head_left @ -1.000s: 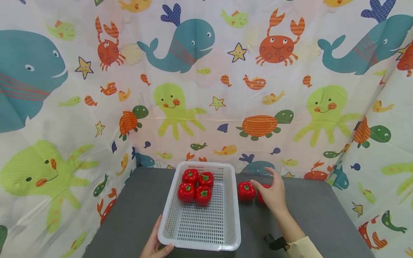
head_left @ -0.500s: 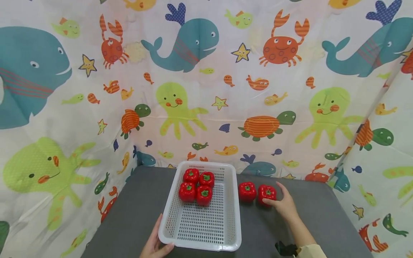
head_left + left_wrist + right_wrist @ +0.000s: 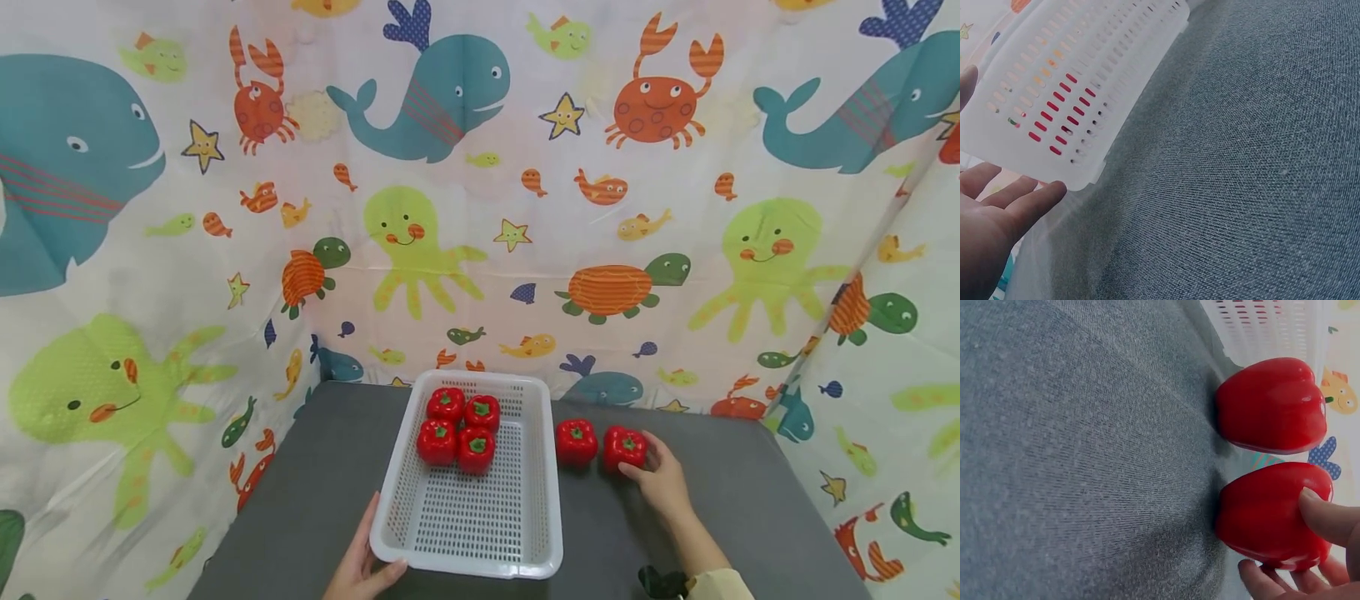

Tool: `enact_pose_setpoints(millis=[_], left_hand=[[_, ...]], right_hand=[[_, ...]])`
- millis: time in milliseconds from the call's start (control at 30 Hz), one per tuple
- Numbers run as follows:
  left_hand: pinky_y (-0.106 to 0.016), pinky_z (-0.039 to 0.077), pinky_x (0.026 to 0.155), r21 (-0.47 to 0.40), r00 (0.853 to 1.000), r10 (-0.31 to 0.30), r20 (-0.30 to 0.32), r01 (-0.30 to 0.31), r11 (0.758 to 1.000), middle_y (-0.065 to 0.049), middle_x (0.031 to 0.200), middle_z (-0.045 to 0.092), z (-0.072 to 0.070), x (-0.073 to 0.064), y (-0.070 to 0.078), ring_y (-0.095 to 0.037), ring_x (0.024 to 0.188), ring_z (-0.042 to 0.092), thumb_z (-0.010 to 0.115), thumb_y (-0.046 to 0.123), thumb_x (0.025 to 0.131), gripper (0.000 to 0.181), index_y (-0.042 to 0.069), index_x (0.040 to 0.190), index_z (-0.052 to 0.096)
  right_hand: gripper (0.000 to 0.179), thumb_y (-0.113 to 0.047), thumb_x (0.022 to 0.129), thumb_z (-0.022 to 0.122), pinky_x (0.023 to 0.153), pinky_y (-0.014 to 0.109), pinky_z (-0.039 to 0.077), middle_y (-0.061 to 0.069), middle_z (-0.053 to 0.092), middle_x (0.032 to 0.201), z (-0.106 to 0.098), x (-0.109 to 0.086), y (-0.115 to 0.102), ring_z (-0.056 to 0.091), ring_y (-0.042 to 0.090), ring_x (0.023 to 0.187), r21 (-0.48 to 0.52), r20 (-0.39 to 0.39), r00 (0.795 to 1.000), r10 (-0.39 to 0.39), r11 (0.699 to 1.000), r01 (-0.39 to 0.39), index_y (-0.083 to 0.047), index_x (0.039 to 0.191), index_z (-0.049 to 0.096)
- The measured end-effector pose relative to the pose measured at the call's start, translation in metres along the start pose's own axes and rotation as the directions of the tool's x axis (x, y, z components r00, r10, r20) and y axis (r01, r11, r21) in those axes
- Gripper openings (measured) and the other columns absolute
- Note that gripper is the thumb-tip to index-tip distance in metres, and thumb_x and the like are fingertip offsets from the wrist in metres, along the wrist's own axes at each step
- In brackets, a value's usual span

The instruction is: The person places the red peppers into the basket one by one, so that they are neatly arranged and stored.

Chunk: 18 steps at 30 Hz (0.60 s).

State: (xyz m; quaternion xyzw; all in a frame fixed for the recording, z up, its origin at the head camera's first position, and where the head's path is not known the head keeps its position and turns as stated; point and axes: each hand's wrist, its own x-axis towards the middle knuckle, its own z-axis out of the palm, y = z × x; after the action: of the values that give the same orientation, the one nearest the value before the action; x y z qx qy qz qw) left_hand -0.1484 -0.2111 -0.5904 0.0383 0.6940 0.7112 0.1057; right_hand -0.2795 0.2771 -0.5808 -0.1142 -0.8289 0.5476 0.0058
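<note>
My right hand (image 3: 663, 483) has its thumb and fingers around the right-hand red bell pepper (image 3: 624, 448), which stands on the grey table. In the right wrist view the thumb (image 3: 1325, 515) lies on one side of the pepper (image 3: 1266, 515), with the fingers around the other. A second red bell pepper (image 3: 576, 443) stands just left of it, beside the white plastic basket (image 3: 557, 517). My left hand (image 3: 362, 560) rests at the basket's near left corner, fingers extended along its outer side and thumb at the front rim. The left wrist view shows these fingertips at the basket wall (image 3: 1079, 165).
Several red bell peppers (image 3: 457, 429) sit together in the far left part of the basket. The dark grey table (image 3: 300, 500) is bordered at the back and sides by a curtain (image 3: 480, 250) printed with sea animals. A black strap (image 3: 662, 581) is on the right wrist.
My right hand has moved right and lowered from above the right-hand pepper, closing around its right side. The left hand stays at the basket corner. The view has shifted slightly.
</note>
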Motion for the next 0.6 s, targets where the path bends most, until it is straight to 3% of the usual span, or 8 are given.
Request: enact_pose_setpoints(millis=[300, 600], left_hand=[[-0.06, 0.044, 0.106, -0.002, 0.999, -0.013, -0.032, 0.013, 1.0, -0.019, 0.168, 0.01, 0.002, -0.001, 0.004, -0.053, 0.146, 0.027, 0.071, 0.011, 0.093, 0.102, 0.023, 0.163, -0.002], [-0.065, 0.038, 0.11, 0.017, 0.999, 0.025, -0.044, -0.024, 1.0, -0.017, 0.167, 0.017, 0.003, -0.001, 0.001, -0.05, 0.144, 0.033, 0.072, 0.009, 0.092, 0.101, 0.022, 0.163, 0.002]], right_hand=[[0.086, -0.03, 0.091, 0.076, 0.104, 0.054, 0.047, 0.024, 0.031, 0.161, -0.01, -0.013, -0.016, 0.044, 0.05, 0.137, -0.022, -0.089, 0.996, -0.005, 1.0, 0.003, -0.01, 0.159, 0.028], [0.086, -0.036, 0.09, 0.077, 0.099, 0.052, 0.048, 0.022, 0.031, 0.162, -0.011, -0.036, -0.055, 0.046, 0.049, 0.136, -0.01, -0.127, 0.989, -0.07, 0.998, 0.069, -0.012, 0.159, 0.031]])
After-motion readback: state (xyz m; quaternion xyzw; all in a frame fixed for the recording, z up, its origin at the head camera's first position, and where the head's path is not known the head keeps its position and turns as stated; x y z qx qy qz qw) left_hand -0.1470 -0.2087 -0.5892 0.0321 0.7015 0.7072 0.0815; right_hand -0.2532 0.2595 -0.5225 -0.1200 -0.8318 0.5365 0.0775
